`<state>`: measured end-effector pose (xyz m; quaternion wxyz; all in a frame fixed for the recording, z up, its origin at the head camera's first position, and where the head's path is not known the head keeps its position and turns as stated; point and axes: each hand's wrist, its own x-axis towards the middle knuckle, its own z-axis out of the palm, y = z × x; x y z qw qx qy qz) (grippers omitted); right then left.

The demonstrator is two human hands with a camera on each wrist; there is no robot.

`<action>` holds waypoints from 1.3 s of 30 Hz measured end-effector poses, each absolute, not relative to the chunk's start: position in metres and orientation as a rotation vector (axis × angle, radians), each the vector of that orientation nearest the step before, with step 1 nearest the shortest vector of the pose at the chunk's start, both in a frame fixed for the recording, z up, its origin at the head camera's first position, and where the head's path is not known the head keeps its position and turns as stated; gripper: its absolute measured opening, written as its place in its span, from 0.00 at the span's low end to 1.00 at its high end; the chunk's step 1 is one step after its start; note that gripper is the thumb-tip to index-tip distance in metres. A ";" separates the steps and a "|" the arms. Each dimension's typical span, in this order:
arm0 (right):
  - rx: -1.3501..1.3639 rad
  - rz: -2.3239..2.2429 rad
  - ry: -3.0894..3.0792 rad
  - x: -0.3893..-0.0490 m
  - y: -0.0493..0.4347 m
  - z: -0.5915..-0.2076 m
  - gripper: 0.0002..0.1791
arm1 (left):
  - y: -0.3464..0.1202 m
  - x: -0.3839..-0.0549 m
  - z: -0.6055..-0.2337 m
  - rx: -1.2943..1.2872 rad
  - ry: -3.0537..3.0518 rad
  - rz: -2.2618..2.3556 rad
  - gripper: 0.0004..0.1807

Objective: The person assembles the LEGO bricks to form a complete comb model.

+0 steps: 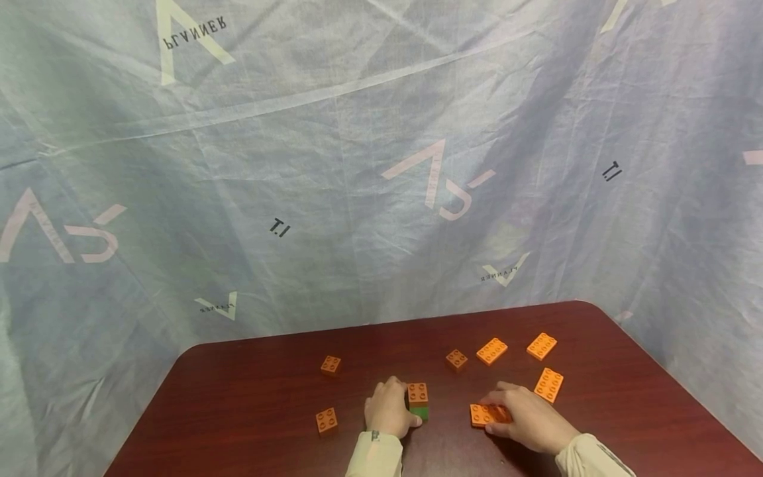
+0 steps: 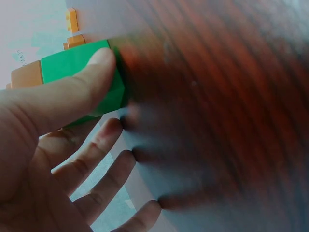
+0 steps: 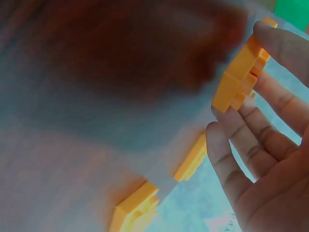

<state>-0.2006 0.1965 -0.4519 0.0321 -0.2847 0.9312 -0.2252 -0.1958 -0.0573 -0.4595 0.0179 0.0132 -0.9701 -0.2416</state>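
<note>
Left grip [image 1: 387, 411] pinches the green block [image 1: 420, 413], which stands on the counter [image 1: 238, 411] with an orange 4-stud brick [image 1: 418, 393] on top, while the right grip [image 1: 527, 417] holds a flat orange brick [image 1: 479, 415] between thumb and fingers, apart from that pair and to its right. Because the left thumb bears on the green block alone, an off-centre push from above could tip the 2 pieces or loosen their joint. Likewise, an uneven pinch might let the flat orange brick twist free, and a wide sweep could knock the orange 8-stud brick [image 1: 549, 385] just beyond the right grip.
</note>
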 end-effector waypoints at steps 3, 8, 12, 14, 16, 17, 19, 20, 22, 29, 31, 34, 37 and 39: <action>-0.891 -0.714 2.864 -0.201 0.193 -0.447 0.20 | -0.057 -0.195 -0.459 0.040 -3.006 -0.742 0.30; -0.924 -0.731 2.874 -0.199 0.184 -0.436 0.19 | -0.057 -0.195 -0.459 0.038 -3.001 -0.735 0.30; -0.962 -0.705 2.912 -0.197 0.176 -0.428 0.19 | -0.057 -0.195 -0.459 0.032 -3.009 -0.740 0.30; -0.975 -0.695 2.924 -0.198 0.172 -0.425 0.20 | -0.057 -0.195 -0.459 0.032 -3.017 -0.747 0.30; -0.977 -0.693 2.929 -0.198 0.170 -0.423 0.20 | -0.057 -0.196 -0.459 0.034 -3.022 -0.756 0.30; -0.982 -0.691 2.930 -0.199 0.168 -0.422 0.20 | -0.057 -0.196 -0.459 0.035 -3.024 -0.761 0.30; -0.995 -0.687 2.935 -0.200 0.165 -0.420 0.20 | -0.058 -0.196 -0.459 0.036 -3.023 -0.768 0.30; -1.003 -0.686 2.937 -0.200 0.164 -0.419 0.20 | -0.058 -0.196 -0.459 0.037 -3.022 -0.770 0.30; -1.025 -0.683 2.942 -0.201 0.162 -0.418 0.19 | -0.058 -0.196 -0.459 0.039 -3.020 -0.774 0.30; -1.062 -0.669 2.961 -0.204 0.154 -0.414 0.19 | -0.057 -0.195 -0.459 0.038 -3.008 -0.780 0.30; -1.075 -0.666 2.967 -0.205 0.151 -0.412 0.19 | -0.057 -0.195 -0.458 0.038 -3.003 -0.778 0.30; -1.092 -0.664 2.976 -0.204 0.147 -0.410 0.20 | -0.057 -0.195 -0.458 0.040 -3.002 -0.777 0.30; -1.095 -0.675 2.968 -0.203 0.142 -0.407 0.20 | -0.058 -0.194 -0.458 0.039 -3.002 -0.778 0.30; -1.086 -0.691 2.952 -0.203 0.140 -0.406 0.20 | -0.058 -0.194 -0.458 0.039 -3.001 -0.778 0.30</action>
